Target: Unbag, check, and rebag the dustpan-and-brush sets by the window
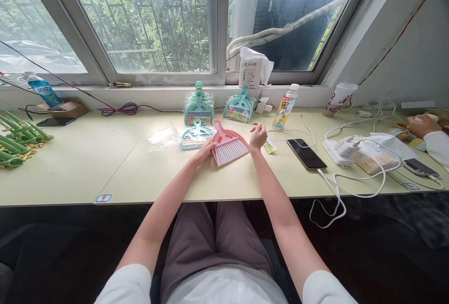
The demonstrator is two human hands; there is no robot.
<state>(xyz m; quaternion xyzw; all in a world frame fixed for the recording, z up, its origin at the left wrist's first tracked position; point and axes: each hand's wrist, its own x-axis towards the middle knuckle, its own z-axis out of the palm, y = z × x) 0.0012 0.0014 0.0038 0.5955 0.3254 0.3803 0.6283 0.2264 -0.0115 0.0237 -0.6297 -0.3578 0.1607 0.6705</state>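
Bagged green dustpan sets (199, 107) stand just behind the pink dustpan-and-brush set (228, 147) on the counter (150, 173); its long axis slants, handle toward the window (157, 23), slightly left. Left hand (205, 151) fingers grasp its left edge; right hand (258, 136) fingers curl, contents unclear.

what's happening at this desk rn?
A person is handling a pink dustpan with a brush against its face. The left hand holds its left edge; the right hand, fingers curled, is at its right corner, contact unclear. A small yellow label lies beside the right hand. A green dustpan set lies near the left hand, with more green dustpans toward the window. At far right, another person's hand is in view.
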